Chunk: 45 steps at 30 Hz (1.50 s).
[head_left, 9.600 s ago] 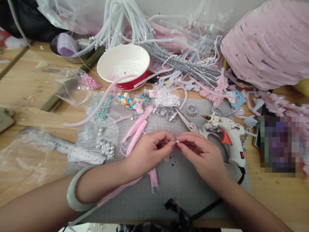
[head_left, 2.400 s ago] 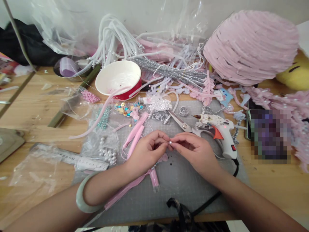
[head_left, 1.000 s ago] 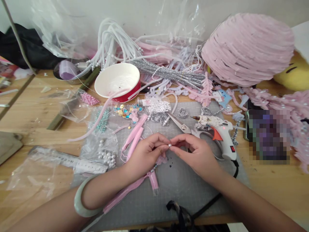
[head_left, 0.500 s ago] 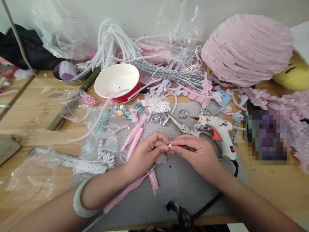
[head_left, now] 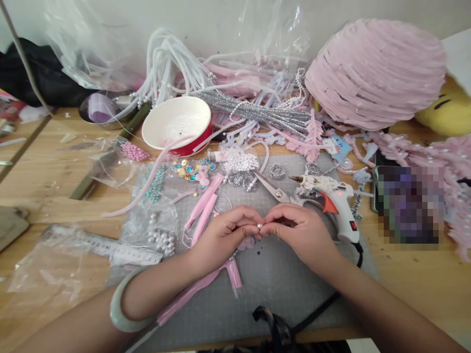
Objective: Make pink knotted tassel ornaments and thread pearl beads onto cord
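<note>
Between the fingertips of both hands is a small shiny pearl bead. My left hand, with a pale green bangle on its forearm, pinches the bead from the left. From the right, the thumb and fingers of my right hand close on the same bead. Whether a wire or thread runs through it I cannot make out. Below the hands lies a grey cutting mat. Part of a pink fuzzy piece shows under the fingertips. Scissors lie just beyond my right hand, their handles partly hidden.
A white glue gun with a lit red light lies at right, near a phone. Behind stand a red-and-white bowl and a bundle of silver stems. Bagged white pearls and a ruler lie left.
Both hands have stayed around the bead, dipping very slightly. My fingers have shifted a little, with the knuckles more arched over the bead. Nothing else has visibly moved.
</note>
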Each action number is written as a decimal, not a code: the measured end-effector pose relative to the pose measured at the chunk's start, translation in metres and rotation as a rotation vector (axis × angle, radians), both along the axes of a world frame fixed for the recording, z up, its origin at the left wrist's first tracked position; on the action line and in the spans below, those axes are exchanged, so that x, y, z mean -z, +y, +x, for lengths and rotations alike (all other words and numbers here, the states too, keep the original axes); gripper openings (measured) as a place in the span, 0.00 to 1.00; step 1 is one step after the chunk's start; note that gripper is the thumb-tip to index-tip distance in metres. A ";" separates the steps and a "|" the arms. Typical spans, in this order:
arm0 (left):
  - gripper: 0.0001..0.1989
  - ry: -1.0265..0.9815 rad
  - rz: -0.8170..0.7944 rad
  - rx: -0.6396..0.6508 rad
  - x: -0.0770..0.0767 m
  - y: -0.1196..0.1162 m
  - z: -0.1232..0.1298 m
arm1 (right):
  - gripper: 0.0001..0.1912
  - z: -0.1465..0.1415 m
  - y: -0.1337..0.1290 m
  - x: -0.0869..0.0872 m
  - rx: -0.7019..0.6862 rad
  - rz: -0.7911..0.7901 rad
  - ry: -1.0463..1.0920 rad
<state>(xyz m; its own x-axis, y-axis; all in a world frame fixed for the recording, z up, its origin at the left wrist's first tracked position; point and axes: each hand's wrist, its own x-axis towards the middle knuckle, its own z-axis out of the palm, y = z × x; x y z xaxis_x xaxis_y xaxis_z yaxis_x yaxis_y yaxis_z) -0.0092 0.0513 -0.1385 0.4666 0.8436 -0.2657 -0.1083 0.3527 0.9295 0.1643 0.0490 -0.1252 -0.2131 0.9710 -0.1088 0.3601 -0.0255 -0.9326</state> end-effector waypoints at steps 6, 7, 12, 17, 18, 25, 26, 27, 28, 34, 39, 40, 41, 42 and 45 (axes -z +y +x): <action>0.03 -0.036 -0.128 -0.042 -0.003 0.001 0.002 | 0.02 0.000 -0.001 0.000 -0.023 0.070 -0.004; 0.03 -0.051 -0.140 -0.051 -0.004 0.001 0.002 | 0.03 0.000 -0.001 -0.001 -0.024 0.085 -0.006; 0.03 -0.092 -0.142 -0.082 -0.004 0.001 0.002 | 0.06 -0.002 -0.002 -0.005 -0.035 0.160 -0.025; 0.03 -0.092 -0.116 -0.081 -0.002 0.000 0.001 | 0.04 -0.003 -0.002 -0.004 -0.040 0.227 -0.015; 0.03 -0.088 -0.112 -0.085 -0.002 0.000 0.001 | 0.04 -0.002 -0.002 -0.004 -0.044 0.233 -0.020; 0.03 -0.019 -0.078 -0.088 -0.002 -0.003 0.001 | 0.05 -0.001 -0.003 -0.002 -0.113 0.346 -0.080; 0.03 0.000 -0.069 -0.086 -0.002 -0.003 0.001 | 0.05 -0.001 -0.003 -0.002 -0.114 0.354 -0.093; 0.03 0.023 -0.058 -0.082 -0.003 -0.003 0.001 | 0.06 -0.002 -0.003 -0.002 -0.116 0.359 -0.105; 0.03 0.048 -0.044 -0.079 -0.003 -0.004 0.001 | 0.06 -0.002 -0.003 -0.002 -0.122 0.364 -0.117; 0.03 0.146 0.011 -0.039 -0.006 -0.002 0.002 | 0.07 -0.003 -0.005 0.001 -0.159 0.462 -0.226; 0.04 0.156 0.030 -0.014 -0.005 -0.002 0.002 | 0.07 -0.006 -0.005 0.004 -0.158 0.515 -0.273; 0.04 0.152 0.027 -0.013 -0.005 -0.002 0.002 | 0.07 -0.006 -0.005 0.002 -0.158 0.507 -0.274; 0.03 0.145 0.017 -0.016 -0.004 -0.002 0.002 | 0.07 -0.006 -0.005 0.000 -0.161 0.500 -0.274; 0.02 0.132 0.004 -0.022 -0.004 -0.002 0.003 | 0.07 -0.005 -0.005 -0.003 -0.164 0.496 -0.277; 0.03 0.100 -0.037 -0.052 -0.001 -0.003 0.004 | 0.08 0.005 -0.012 -0.014 -0.134 0.458 -0.382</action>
